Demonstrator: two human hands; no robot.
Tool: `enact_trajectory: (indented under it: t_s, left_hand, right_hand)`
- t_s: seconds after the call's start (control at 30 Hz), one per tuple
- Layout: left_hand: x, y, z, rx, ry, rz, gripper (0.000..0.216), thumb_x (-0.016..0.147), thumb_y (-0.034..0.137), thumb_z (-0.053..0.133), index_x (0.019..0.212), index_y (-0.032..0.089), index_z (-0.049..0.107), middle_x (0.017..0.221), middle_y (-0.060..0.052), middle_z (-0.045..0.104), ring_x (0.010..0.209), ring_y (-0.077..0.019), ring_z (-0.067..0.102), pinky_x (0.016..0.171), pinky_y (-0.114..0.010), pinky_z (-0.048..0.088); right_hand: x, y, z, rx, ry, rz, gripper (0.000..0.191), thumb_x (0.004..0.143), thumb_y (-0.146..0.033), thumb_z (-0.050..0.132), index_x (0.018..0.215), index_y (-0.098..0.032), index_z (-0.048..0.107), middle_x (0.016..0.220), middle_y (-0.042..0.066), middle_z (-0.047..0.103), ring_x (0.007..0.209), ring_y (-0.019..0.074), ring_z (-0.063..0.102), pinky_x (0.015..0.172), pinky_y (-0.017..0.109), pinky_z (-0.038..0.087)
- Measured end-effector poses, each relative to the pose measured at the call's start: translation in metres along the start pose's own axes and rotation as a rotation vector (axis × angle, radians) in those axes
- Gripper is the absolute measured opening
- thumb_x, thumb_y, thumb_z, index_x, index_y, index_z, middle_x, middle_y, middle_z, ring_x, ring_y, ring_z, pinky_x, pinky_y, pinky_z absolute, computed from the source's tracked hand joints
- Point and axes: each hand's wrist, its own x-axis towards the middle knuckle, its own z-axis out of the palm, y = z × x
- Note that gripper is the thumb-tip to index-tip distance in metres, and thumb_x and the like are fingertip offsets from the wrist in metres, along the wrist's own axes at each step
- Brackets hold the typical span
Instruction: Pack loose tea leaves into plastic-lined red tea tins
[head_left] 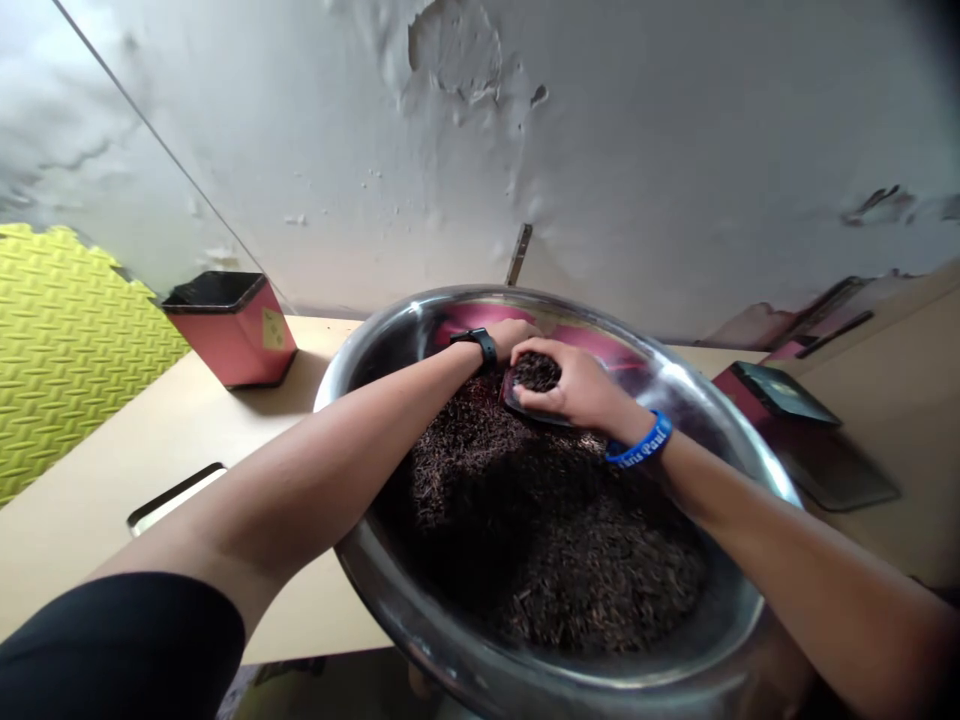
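At left, a red box (262,345) with a black rim stands upright on the table (300,620), apart from the steel bowl (390,590). The left hand (514,333) reaches into the bowl's far side; its fingers are largely hidden, so I can't tell their spread or hold. The right hand (583,385) curls thumb and fingers, partly parted, round a dark-edged container (516,402) within the bowl. Grain shows at its mouth, seemingly well filled, while plenty of dark grain (607,580) remains loose below. Another box (784,395) sits farther right.
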Motion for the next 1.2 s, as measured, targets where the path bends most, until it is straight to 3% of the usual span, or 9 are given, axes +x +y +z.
enact_trajectory:
  t_s: [0.1,0.27,0.77,1.2]
  left_hand:
    - [0.000,0.001,0.002,0.051,0.024,-0.028,0.024,0.074,0.022,0.049,0.089,0.012,0.065,0.084,-0.008,0.065,0.075,-0.0177,0.059,0.065,-0.024,0.043]
    - [-0.001,-0.001,0.006,-0.007,0.078,-0.007,0.026,0.076,0.025,0.046,0.090,0.015,0.065,0.080,-0.006,0.065,0.070,-0.0149,0.057,0.062,-0.022,0.042]
    - [-0.006,0.002,-0.001,0.065,0.047,0.014,0.029,0.080,0.029,0.042,0.097,0.017,0.062,0.094,-0.006,0.065,0.082,-0.0167,0.058,0.069,-0.023,0.042]
    - [-0.010,0.007,-0.006,0.063,0.026,-0.025,0.031,0.081,0.029,0.040,0.098,0.017,0.062,0.091,-0.007,0.065,0.079,-0.0167,0.058,0.067,-0.023,0.041]
  right_hand:
    - [0.004,0.019,-0.011,-0.032,0.085,0.070,0.031,0.065,-0.031,0.058,0.095,-0.021,0.056,0.090,0.002,0.060,0.079,0.0173,0.055,0.071,0.030,0.043]
    - [0.007,0.041,-0.008,-0.089,0.073,0.109,0.034,0.064,-0.031,0.059,0.096,-0.022,0.056,0.088,0.003,0.062,0.077,0.0178,0.056,0.069,0.031,0.044]
    - [0.007,0.051,-0.004,-0.125,0.163,0.069,0.032,0.064,-0.031,0.060,0.094,-0.022,0.057,0.092,0.003,0.061,0.081,0.0194,0.056,0.072,0.032,0.044]
    - [0.004,0.052,-0.005,-0.053,0.197,0.019,0.031,0.066,-0.031,0.060,0.095,-0.022,0.054,0.094,0.003,0.060,0.085,0.0202,0.055,0.074,0.033,0.043]
